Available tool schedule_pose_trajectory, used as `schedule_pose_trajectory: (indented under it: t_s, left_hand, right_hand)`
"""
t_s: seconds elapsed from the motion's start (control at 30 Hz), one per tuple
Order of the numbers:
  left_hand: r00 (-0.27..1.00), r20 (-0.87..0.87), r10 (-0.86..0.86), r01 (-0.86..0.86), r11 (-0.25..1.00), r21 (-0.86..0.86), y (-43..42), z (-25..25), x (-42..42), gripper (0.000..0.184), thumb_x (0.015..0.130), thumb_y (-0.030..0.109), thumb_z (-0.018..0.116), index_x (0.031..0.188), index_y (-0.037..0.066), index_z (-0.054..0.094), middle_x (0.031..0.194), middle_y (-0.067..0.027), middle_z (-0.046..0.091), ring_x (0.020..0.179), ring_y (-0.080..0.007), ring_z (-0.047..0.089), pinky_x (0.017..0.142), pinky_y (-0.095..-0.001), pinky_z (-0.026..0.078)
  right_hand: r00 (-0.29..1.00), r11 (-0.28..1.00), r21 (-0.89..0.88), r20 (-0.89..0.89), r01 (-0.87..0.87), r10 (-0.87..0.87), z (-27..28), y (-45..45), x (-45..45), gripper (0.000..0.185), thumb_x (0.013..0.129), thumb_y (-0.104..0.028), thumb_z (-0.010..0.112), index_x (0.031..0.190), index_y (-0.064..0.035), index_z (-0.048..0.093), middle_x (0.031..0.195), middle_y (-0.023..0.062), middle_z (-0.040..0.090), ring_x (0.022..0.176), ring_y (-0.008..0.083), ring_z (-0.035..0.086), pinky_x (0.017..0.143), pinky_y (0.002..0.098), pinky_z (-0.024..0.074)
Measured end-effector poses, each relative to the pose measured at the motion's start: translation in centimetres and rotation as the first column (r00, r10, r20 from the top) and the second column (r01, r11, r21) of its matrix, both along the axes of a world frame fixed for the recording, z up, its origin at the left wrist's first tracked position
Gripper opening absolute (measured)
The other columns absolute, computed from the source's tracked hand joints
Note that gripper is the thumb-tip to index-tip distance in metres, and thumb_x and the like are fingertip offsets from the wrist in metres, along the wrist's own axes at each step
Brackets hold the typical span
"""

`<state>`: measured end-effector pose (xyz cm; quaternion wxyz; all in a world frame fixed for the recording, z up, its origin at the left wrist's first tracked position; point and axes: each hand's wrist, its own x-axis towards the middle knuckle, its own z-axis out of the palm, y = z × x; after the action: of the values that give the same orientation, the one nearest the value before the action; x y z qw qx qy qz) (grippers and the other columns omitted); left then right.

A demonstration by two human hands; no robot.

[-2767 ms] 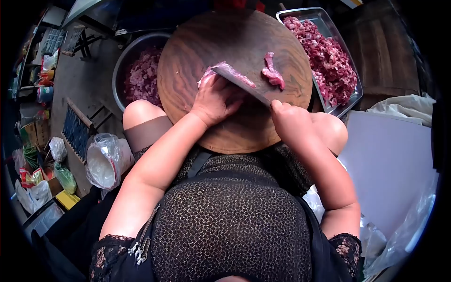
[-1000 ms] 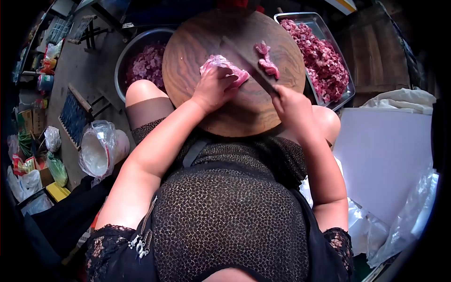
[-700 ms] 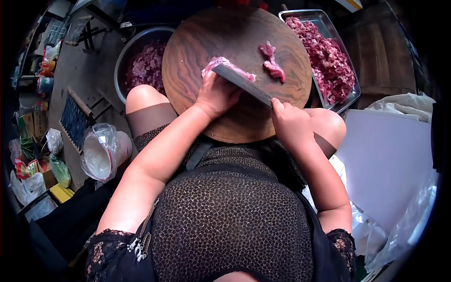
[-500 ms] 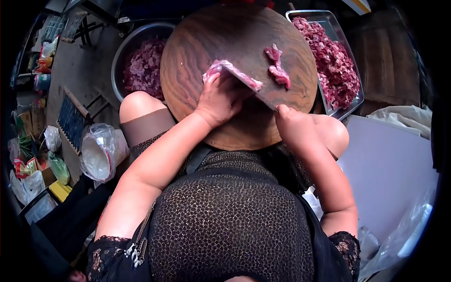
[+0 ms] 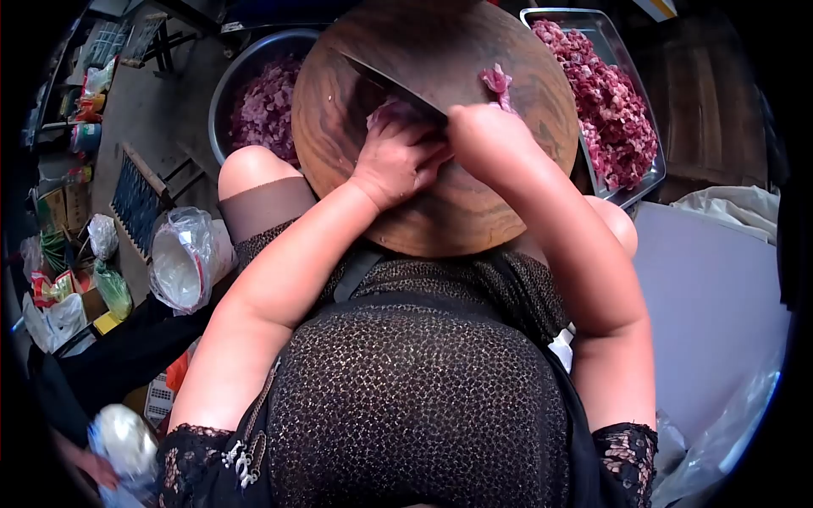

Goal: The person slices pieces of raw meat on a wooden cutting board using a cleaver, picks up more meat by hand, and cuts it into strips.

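In the head view, my right hand (image 5: 478, 135) is closed round the handle of a knife (image 5: 385, 80), whose dark blade points to the far left above the round wooden chopping block (image 5: 423, 229). My left hand (image 5: 398, 161) lies on the block, its fingers bent over a piece of raw meat (image 5: 388, 113) and mostly covering it. The blade passes just beyond those fingers; whether it touches the meat I cannot tell. Another strip of meat (image 5: 497, 82) rests on the right of the block, partly hidden by my right hand.
A metal bowl (image 5: 222, 93) of cut meat stands left of the block, a metal tray (image 5: 652, 169) of cut meat to its right. A lined bucket (image 5: 182, 262) is by my left knee. At lower left, another person's hand (image 5: 97, 468) touches a plastic bag (image 5: 127, 436).
My right hand has moved up and left with the knife, which now points far left over the block. My left hand stays on the meat. Another person's hand and a bag have appeared at lower left.
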<state>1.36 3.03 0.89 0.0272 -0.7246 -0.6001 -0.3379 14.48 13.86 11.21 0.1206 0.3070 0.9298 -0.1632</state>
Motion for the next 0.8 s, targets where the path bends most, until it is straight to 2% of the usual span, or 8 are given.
schedule_pose_trajectory:
  t_s: [0.17,0.2,0.3,0.4,0.57,0.6,0.73,0.8]
  left_hand:
    - [0.996,-0.062,-0.058,0.057,0.998,-0.013,-0.1,0.7,0.1,0.024,0.072,0.025,0.074,0.095,0.021,0.075,0.113,-0.0013,0.062,0.112,-0.0254,0.054,0.101,-0.0443,0.040]
    - [0.999,-0.019,-0.035,0.032,0.991,-0.132,-0.5,0.5,0.1,0.029,0.074,0.026,0.073,0.103,0.022,0.073,0.118,-0.0017,0.060,0.112,-0.0253,0.054,0.100,-0.0440,0.041]
    - [1.000,-0.020,0.015,-0.017,0.994,-0.110,-1.1,0.1,0.1,0.032,0.075,0.028,0.072,0.107,0.025,0.071,0.115,-0.0016,0.057,0.114,-0.0249,0.052,0.098,-0.0427,0.041]
    - [0.999,0.004,-0.032,0.032,0.997,-0.067,-1.5,0.4,-0.1,0.033,0.076,0.030,0.072,0.108,0.023,0.069,0.119,-0.0032,0.056,0.114,-0.0263,0.051,0.101,-0.0452,0.038]
    - [1.000,0.007,-0.016,0.017,1.000,-0.016,-2.9,-0.1,-0.6,0.032,0.076,0.032,0.073,0.105,0.019,0.069,0.116,-0.0043,0.058,0.112,-0.0279,0.052,0.104,-0.0474,0.035]
    - [0.998,0.045,-0.042,0.047,0.992,-0.114,-2.9,-0.4,-0.9,0.029,0.076,0.030,0.073,0.102,0.017,0.070,0.113,-0.0044,0.059,0.106,-0.0278,0.054,0.098,-0.0465,0.040]
    - [1.000,-0.007,0.004,-0.005,0.999,-0.043,-2.4,-0.7,-0.7,0.027,0.076,0.028,0.071,0.103,0.021,0.072,0.114,-0.0017,0.061,0.102,-0.0275,0.056,0.086,-0.0440,0.048]
    - [1.000,0.010,-0.004,0.004,0.999,-0.042,-2.1,0.1,-0.4,0.029,0.075,0.026,0.073,0.103,0.019,0.072,0.113,-0.0038,0.062,0.107,-0.0281,0.055,0.091,-0.0454,0.047]
  right_hand:
    - [0.979,0.984,0.039,0.104,0.172,-0.176,-0.6,-3.0,8.7,0.011,0.086,-0.010,0.055,0.090,-0.0026,0.063,0.083,0.0181,0.069,0.082,0.0365,0.069,0.069,0.0478,0.0544]
    - [0.980,0.984,0.051,0.103,0.168,-0.173,-0.2,-3.4,9.8,0.011,0.086,-0.010,0.055,0.090,-0.0026,0.063,0.083,0.0181,0.069,0.082,0.0365,0.069,0.069,0.0478,0.0544]
    - [0.958,0.960,0.011,0.063,0.280,-0.280,-0.3,-3.6,11.5,0.015,0.091,-0.015,0.054,0.092,-0.0017,0.060,0.084,0.0209,0.068,0.082,0.0401,0.066,0.072,0.0501,0.0520]
    - [0.871,0.889,0.076,-0.252,0.452,-0.422,-1.5,-2.9,11.3,0.027,0.097,-0.028,0.051,0.093,-0.0022,0.059,0.083,0.0228,0.067,0.083,0.0429,0.064,0.075,0.0518,0.0503]
    - [0.904,0.914,0.107,-0.229,0.392,-0.361,1.1,-5.1,10.6,0.025,0.097,-0.028,0.053,0.092,-0.0044,0.059,0.082,0.0195,0.067,0.078,0.0411,0.065,0.070,0.0514,0.0511]
    - [0.930,0.936,0.124,-0.212,0.331,-0.301,1.4,-5.9,10.3,0.023,0.096,-0.027,0.053,0.091,-0.0053,0.058,0.080,0.0182,0.067,0.075,0.0392,0.065,0.067,0.0502,0.0517]
    - [0.968,0.953,0.273,-0.242,0.133,-0.066,-0.9,-7.0,9.9,0.011,0.092,-0.015,0.053,0.086,-0.0071,0.054,0.072,0.0131,0.065,0.067,0.0324,0.067,0.056,0.0447,0.0531]
    - [0.973,0.953,0.280,-0.224,0.116,-0.053,-2.0,-6.8,9.7,0.008,0.091,-0.013,0.052,0.085,-0.0065,0.054,0.071,0.0132,0.065,0.066,0.0323,0.067,0.056,0.0446,0.0534]
